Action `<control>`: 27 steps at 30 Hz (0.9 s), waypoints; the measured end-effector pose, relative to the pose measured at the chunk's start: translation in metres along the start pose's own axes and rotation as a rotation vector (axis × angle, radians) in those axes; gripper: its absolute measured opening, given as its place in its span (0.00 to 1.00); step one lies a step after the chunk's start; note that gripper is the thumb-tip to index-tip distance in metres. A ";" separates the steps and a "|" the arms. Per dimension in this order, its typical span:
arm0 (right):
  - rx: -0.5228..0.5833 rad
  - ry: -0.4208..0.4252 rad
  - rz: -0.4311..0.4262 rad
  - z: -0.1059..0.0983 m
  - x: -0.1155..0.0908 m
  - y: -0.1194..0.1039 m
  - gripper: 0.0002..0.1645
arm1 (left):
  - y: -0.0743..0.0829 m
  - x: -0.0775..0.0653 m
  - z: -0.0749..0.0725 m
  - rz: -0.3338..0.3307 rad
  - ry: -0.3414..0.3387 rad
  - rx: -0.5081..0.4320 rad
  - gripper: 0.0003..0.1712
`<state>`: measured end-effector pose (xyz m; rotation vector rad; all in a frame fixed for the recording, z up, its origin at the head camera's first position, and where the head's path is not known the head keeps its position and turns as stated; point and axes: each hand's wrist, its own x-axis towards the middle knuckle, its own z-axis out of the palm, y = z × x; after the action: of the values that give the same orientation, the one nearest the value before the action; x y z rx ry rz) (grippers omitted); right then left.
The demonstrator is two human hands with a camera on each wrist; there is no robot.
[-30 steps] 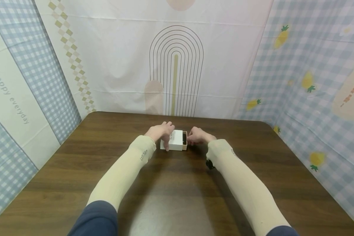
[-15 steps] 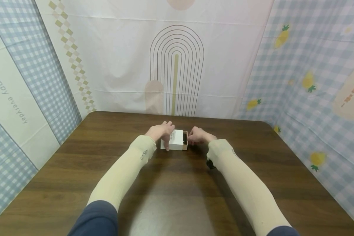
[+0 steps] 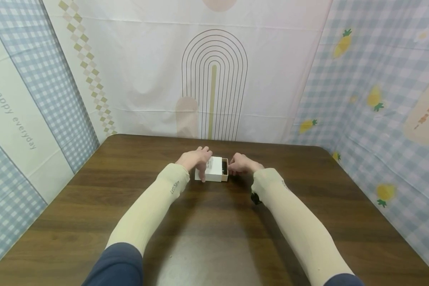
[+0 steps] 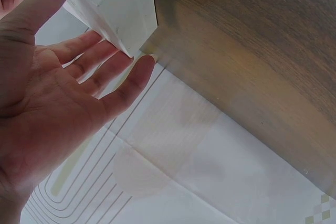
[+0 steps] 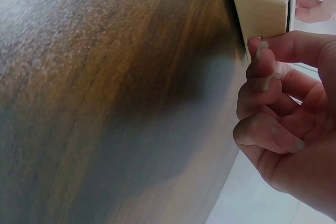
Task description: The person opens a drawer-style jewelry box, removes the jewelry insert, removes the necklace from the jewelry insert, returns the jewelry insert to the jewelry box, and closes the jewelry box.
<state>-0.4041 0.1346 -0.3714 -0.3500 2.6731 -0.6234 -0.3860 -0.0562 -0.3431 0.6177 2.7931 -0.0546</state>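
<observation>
As hands (image 3: 195, 159) (image 3: 240, 163) flank it, white box (image 3: 213, 174), contents (image 3: 224, 166) unclear

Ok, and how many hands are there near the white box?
2: the left hand, gripping the white box, and the right hand, at the end of its drawer. None seems hidden.

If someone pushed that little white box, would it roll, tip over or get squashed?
The white box probably won't roll or tip easily, since it is flat-sided and sits low on the table. Its crisp edges suggest fairly stiff card, likely to resist a light squeeze. The tan drawer sticks partly out, so it might slide if the box were tilted.
</observation>
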 end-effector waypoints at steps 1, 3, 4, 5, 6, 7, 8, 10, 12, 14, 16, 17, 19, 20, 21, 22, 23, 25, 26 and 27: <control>0.001 0.000 0.001 0.000 0.000 0.000 0.14 | 0.000 0.000 0.000 0.000 0.000 0.001 0.58; 0.001 0.000 0.002 0.000 0.000 0.000 0.14 | 0.000 0.000 0.000 0.001 -0.001 0.003 0.59; 0.002 0.000 0.003 0.000 0.000 0.000 0.14 | 0.000 0.000 0.000 0.002 -0.001 0.003 0.59; 0.001 0.000 0.004 0.000 0.000 0.001 0.14 | 0.000 0.000 0.000 0.002 -0.002 0.004 0.59; 0.004 0.000 0.006 -0.001 0.000 0.001 0.14 | 0.000 0.000 0.000 0.003 -0.004 0.005 0.59; 0.003 0.000 0.006 -0.001 0.000 0.001 0.15 | 0.000 0.000 0.000 0.003 -0.005 0.004 0.59; 0.006 0.000 0.007 -0.001 -0.001 0.001 0.15 | 0.000 -0.001 0.000 0.002 -0.006 0.003 0.59; 0.010 0.000 0.012 -0.001 -0.001 0.001 0.15 | 0.001 -0.001 -0.001 0.000 -0.007 0.001 0.59; 0.008 0.001 0.015 -0.001 -0.001 0.002 0.15 | 0.001 -0.001 -0.001 -0.002 -0.007 -0.001 0.59; 0.007 0.003 0.017 -0.001 -0.001 0.002 0.15 | 0.001 -0.002 -0.001 -0.003 -0.007 -0.001 0.59; 0.007 0.003 0.015 -0.001 -0.001 0.002 0.15 | 0.001 -0.002 -0.001 -0.004 -0.006 0.000 0.59; 0.008 0.002 0.011 -0.001 -0.002 0.003 0.15 | 0.001 -0.002 -0.001 -0.003 -0.006 0.004 0.59; 0.011 0.006 -0.003 -0.002 -0.002 0.003 0.15 | 0.002 -0.002 -0.001 0.002 -0.006 0.017 0.58; 0.011 0.008 -0.012 -0.002 -0.003 0.004 0.15 | 0.002 -0.002 -0.001 0.004 -0.006 0.022 0.58; 0.010 0.010 -0.021 -0.002 -0.003 0.004 0.15 | 0.002 -0.002 -0.001 0.005 -0.006 0.025 0.58; 0.012 0.012 -0.029 -0.002 -0.003 0.005 0.15 | 0.002 -0.002 -0.001 0.008 -0.006 0.029 0.58; 0.016 0.014 -0.035 -0.002 -0.004 0.005 0.15 | 0.002 -0.002 -0.001 0.010 -0.006 0.032 0.58; 0.017 0.019 -0.043 -0.002 -0.004 0.006 0.14 | 0.003 -0.002 -0.001 0.009 -0.006 0.031 0.58; 0.021 0.019 -0.043 -0.002 -0.004 0.006 0.14 | 0.003 -0.002 -0.001 0.008 -0.006 0.029 0.58; 0.024 0.019 -0.042 -0.002 -0.004 0.006 0.14 | 0.003 -0.003 -0.001 0.006 -0.006 0.027 0.58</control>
<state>-0.4026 0.1419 -0.3717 -0.3964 2.6800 -0.6745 -0.3831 -0.0548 -0.3410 0.6319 2.7890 -0.0931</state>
